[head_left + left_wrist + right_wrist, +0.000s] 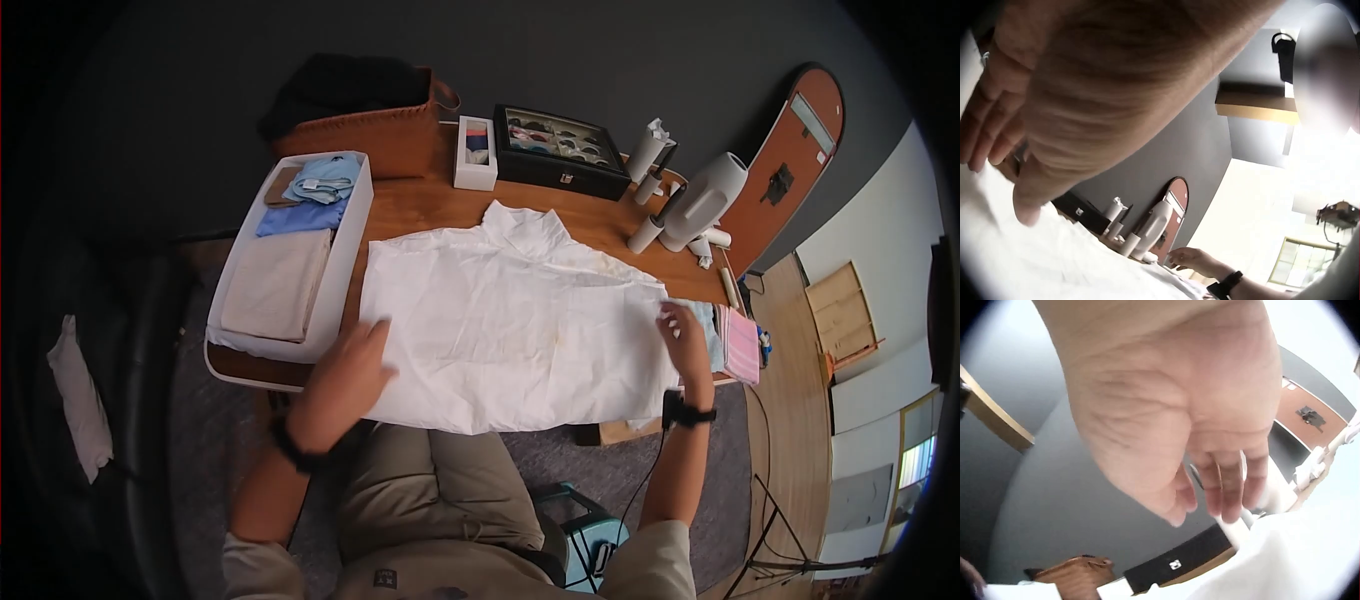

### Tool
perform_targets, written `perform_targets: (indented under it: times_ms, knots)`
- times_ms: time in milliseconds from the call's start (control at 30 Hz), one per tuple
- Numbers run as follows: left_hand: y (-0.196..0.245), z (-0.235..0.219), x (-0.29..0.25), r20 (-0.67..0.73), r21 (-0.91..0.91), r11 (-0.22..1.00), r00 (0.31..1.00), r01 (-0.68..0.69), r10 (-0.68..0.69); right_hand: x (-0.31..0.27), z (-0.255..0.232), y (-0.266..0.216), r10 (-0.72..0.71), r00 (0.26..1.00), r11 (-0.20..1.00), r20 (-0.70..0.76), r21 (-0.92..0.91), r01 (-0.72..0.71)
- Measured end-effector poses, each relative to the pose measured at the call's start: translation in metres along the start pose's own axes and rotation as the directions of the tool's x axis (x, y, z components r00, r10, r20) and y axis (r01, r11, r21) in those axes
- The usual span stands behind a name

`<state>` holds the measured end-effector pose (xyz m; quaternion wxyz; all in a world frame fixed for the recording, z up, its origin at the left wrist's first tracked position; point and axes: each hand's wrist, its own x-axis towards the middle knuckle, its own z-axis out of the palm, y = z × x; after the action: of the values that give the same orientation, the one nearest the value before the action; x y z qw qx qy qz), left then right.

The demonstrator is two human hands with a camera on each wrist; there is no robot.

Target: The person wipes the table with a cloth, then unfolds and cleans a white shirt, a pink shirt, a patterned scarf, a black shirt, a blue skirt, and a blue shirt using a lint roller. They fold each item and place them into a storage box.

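A white collared shirt [510, 330] lies spread over the wooden table, collar pointing away from the body and bottom edge at the table's front. My left hand [340, 385] is at the shirt's left edge with nothing in its grasp; in the left wrist view its fingers [1007, 119] extend over the white cloth. At the opposite edge, my right hand [686, 338] hovers by the shirt's right side. Its fingers [1230, 487] are loosely bent and hold nothing in the right wrist view. Folded light blue cloth [708, 320] and pink striped cloth [740, 345] lie just beyond that hand.
On the left stands a white tray [362, 200] of folded clothes. Behind are a brown basket [395, 140] with dark fabric, a small white box [475, 178] and a black glasses case [560, 178]. A grey-white appliance [705, 200] and white rolls [648, 150] occupy the back right.
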<state>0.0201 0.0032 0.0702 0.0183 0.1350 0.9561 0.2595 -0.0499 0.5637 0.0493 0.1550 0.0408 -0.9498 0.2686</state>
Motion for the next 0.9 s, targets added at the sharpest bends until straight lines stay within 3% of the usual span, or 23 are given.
perform_targets:
  times_ms: [67, 133, 167, 200, 233, 333, 433, 600, 667, 767, 900]
  knots:
    - [0.002, 0.013, -0.032, 0.067, 0.021, 0.998, 0.996, 0.061, -0.063, -0.045, 0.0, -0.012, 0.009, 0.996, 0.999, 0.094, 0.052, -0.013]
    - [-0.019, 0.038, -0.053, -0.11, -0.022, 0.999, 0.994, 0.028, -0.03, -0.08, 0.01, -0.018, 0.018, 0.993, 0.996, 0.12, 0.08, -0.028]
    - [-0.027, 0.049, -0.058, -0.101, -0.027, 0.999, 0.994, 0.028, -0.031, -0.097, 0.017, -0.022, -0.003, 0.997, 0.999, 0.071, -0.038, 0.005]
    - [-0.032, 0.058, -0.06, -0.145, -0.251, 0.964, 0.981, 0.089, -0.128, -0.108, 0.022, -0.024, -0.03, 0.999, 0.987, 0.025, -0.158, 0.034]
    - [-0.036, 0.064, -0.061, -0.168, -0.462, 0.877, 0.958, 0.131, -0.231, -0.115, 0.027, -0.023, -0.025, 0.999, 0.986, 0.026, -0.163, 0.029]
    - [-0.039, 0.071, -0.068, -0.236, -0.422, 0.904, 0.955, 0.069, -0.183, -0.13, 0.038, -0.018, 0.0, 0.999, 0.986, -0.041, -0.168, -0.007]
    - [-0.049, 0.067, -0.077, -0.249, -0.441, 0.893, 0.943, 0.091, -0.219, -0.133, 0.038, -0.017, 0.003, 0.999, 0.985, -0.036, -0.17, -0.009]
    - [-0.056, 0.069, -0.091, -0.158, -0.481, 0.872, 0.97, 0.088, -0.185, -0.132, 0.033, -0.007, 0.02, 1.0, 0.994, -0.011, -0.11, -0.021]
    - [-0.063, 0.073, -0.095, -0.22, -0.321, 0.947, 0.975, -0.029, -0.045, -0.133, 0.033, -0.005, 0.011, 1.0, 0.996, -0.006, -0.083, -0.012]
    - [-0.072, 0.071, -0.099, -0.218, -0.161, 0.985, 0.976, -0.061, 0.025, -0.137, 0.033, -0.004, 0.027, 0.999, 0.99, -0.035, -0.137, -0.032]
    - [-0.067, 0.062, -0.098, -0.165, -0.171, 0.985, 0.986, 0.005, -0.034, -0.144, 0.035, 0.0, 0.032, 0.996, 0.995, -0.089, -0.091, -0.04]
